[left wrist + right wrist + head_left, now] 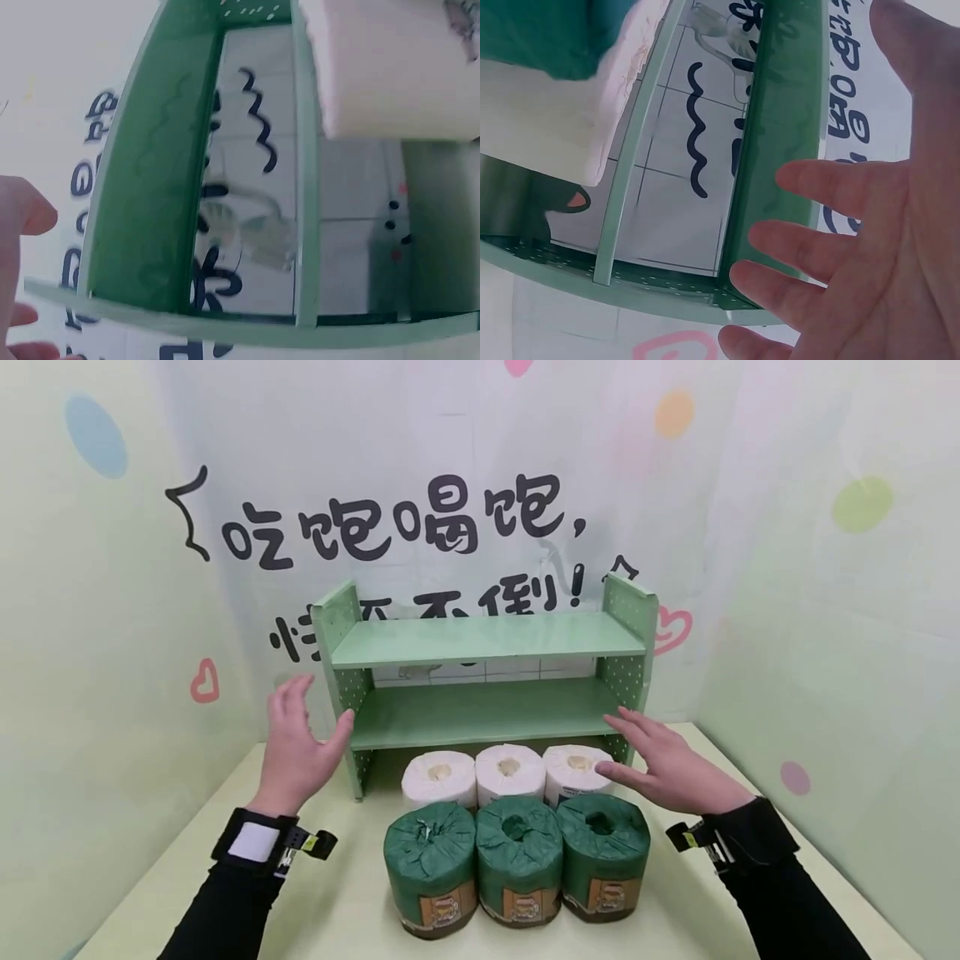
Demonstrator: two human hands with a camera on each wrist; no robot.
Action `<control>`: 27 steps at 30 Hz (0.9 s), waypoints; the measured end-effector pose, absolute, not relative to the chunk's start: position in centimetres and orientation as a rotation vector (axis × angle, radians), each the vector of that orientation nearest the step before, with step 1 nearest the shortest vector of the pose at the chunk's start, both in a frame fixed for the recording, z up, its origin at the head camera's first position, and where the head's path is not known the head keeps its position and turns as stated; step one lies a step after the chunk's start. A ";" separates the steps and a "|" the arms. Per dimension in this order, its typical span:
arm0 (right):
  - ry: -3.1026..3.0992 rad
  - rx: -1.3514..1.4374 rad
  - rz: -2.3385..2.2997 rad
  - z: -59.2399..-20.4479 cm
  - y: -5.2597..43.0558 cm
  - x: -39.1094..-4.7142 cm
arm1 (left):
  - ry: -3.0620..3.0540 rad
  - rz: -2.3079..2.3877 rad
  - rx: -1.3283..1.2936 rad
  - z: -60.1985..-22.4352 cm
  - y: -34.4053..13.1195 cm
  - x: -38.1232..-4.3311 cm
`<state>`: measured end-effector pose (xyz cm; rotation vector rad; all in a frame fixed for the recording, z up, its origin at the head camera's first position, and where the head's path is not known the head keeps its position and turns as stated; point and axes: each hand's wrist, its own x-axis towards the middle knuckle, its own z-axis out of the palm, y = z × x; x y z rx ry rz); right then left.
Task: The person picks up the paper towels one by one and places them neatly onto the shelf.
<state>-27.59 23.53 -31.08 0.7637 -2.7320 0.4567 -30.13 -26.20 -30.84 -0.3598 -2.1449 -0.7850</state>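
My left hand point(300, 745) is raised beside the left end of a green two-tier shelf point(487, 714), its fingers loosely bent around nothing. On the other side my right hand point(671, 764) hovers with fingers extended, overlapping the rightmost white toilet roll point(558, 762) in the head view. In the right wrist view that hand's fingers point(787, 296) are spread and hold nothing. Three white-wrapped toilet rolls point(510, 774) stand in a row before the shelf. Nearer, three green-wrapped toilet rolls point(519, 860) stand side by side, between the forearms.
The shelf's perforated side panels point(624, 672) rise above its upper board point(487, 637). All of it stands on a pale table point(322, 893). A printed backdrop point(450, 435) hangs behind, with plain-coloured walls point(840, 635) at both sides.
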 end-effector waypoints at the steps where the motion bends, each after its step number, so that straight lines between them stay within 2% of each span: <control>1: -2.731 0.766 0.458 -31.1 23.6 -27.6 | -2.143 -0.834 -0.332 -30.8 -26.5 -30.3; 7: -2.732 0.768 0.510 -30.7 24.0 -27.3 | -2.178 -1.146 -0.231 -30.7 -27.4 -31.4; 13: -2.651 0.811 0.708 -31.7 24.2 -26.8 | -2.287 -1.306 -0.189 -32.4 -27.5 -33.4; 27: -2.534 0.896 1.447 -39.5 25.6 -25.5 | -2.370 -1.114 -0.211 -37.0 -27.4 -36.4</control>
